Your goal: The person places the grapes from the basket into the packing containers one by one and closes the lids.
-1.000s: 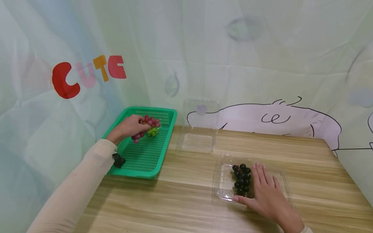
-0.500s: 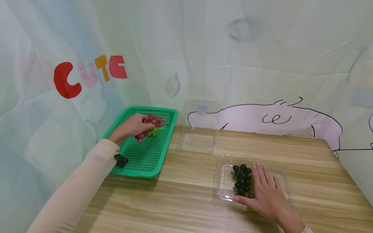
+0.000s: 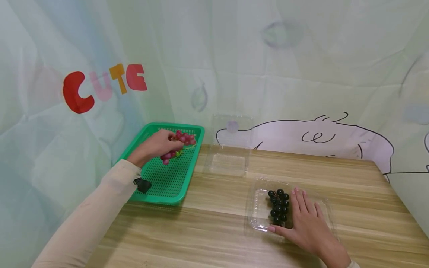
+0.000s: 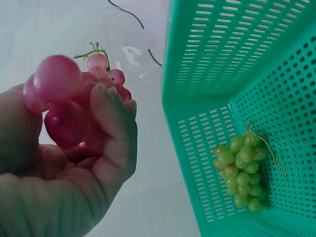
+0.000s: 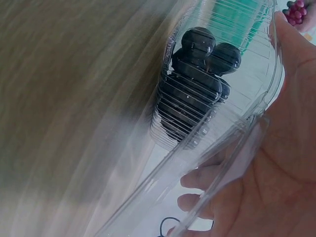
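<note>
My left hand (image 3: pixel 156 144) grips a bunch of red grapes (image 3: pixel 186 138) above the far part of a green plastic basket (image 3: pixel 167 200). In the left wrist view its fingers curl round the bunch, and the stem sticks out past the fingertips. Inside the basket lies a bunch of green grapes (image 4: pixel 242 170), mostly covered by the red ones in the head view. Black grapes (image 3: pixel 279 204) lie in a clear plastic clamshell box (image 3: pixel 259 210) at the front right. My right hand (image 3: pixel 308 225) rests on that box beside them, fingers straight and thumb at its near edge.
Another clear plastic box (image 3: pixel 228 163) stands at the back of the wooden table (image 3: pixel 214 230), its lid raised against the printed curtain (image 3: pixel 234 74). The curtain closes off the left and back sides. A small black device (image 3: pixel 143 185) sits at my left wrist.
My left hand has moved slightly to the right over the basket, carrying the red grapes with it. The right hand and the black grapes have stayed in place.
</note>
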Tool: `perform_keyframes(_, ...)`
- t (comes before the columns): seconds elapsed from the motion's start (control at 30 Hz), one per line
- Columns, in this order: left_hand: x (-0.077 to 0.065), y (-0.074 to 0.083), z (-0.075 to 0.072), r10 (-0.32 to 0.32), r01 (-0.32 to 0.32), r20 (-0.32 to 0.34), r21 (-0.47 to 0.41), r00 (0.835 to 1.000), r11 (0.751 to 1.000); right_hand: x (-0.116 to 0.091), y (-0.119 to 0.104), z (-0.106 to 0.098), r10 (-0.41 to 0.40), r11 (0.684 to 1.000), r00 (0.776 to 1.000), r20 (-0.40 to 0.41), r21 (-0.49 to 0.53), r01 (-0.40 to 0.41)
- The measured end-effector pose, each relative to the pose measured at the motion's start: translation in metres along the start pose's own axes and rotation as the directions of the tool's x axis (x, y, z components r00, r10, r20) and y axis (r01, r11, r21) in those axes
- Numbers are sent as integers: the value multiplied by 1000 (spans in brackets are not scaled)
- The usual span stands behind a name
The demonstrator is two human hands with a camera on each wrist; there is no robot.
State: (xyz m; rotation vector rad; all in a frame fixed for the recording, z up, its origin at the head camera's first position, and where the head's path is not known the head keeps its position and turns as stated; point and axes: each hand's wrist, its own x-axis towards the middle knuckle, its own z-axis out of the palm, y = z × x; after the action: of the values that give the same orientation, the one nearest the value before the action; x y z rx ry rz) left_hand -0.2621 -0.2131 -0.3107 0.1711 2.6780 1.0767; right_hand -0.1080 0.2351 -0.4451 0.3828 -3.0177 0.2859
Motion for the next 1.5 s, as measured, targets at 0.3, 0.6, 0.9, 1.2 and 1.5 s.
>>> perform_keyframes(0.3, -6, 14, 3, 3, -2, 20, -63, 1000, 998, 0, 0, -1, 3, 1000, 1000, 6, -3, -3)
perform_keyframes(0.6, -10, 28, 7, 13, -11, 24, -95, 1000, 995, 0, 0, 0, 0, 1000, 1000, 5, -6, 0)
perform_keyframes(0.9, -13, 41, 13, 6, -2, 30, -102, 1000, 995, 1, 1, 1, 1, 1000, 1000, 4, -1, -1)
perform_keyframes(1.2, -21, 58, 19, 3, 4, 48, -131, 999, 991, 1, 1, 0, -2, 1000, 1000, 2, 1, 2)
perform_keyframes(1.5, -24, 67, 31, 14, -3, 63, -181, 998, 983, 0, 1, 1, -5, 1000, 1000, 0, 2, 5)
